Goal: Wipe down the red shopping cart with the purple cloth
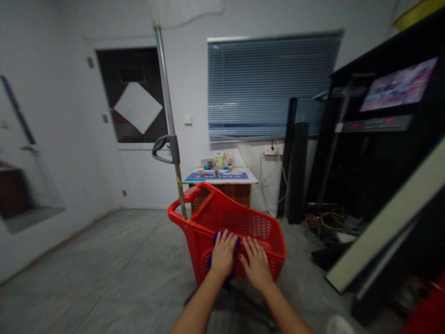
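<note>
A red plastic shopping cart (pixel 250 208) with a perforated basket stands on the floor in front of me. My left hand (pixel 223 255) presses a purple cloth (pixel 216 237) against the near rim of the basket, its fingers curled over the edge. Part of the cloth hangs down the outside wall below that hand. Just to its right, my right hand (pixel 257 265) rests on the same rim with fingers spread and nothing visible in them. A metal pole (pixel 167 88) with a grey loop handle (pixel 167 149) rises by the cart's handle; its lower end is hidden behind the cart's rim.
Behind the cart, a small table (pixel 194 177) carries bottles and small items. To the right are a black rack (pixel 375 160) with a lit screen (pixel 399 86), a leaning pale board (pixel 385 222) and tangled cables (pixel 330 222). A door (pixel 139 181) is at the back left.
</note>
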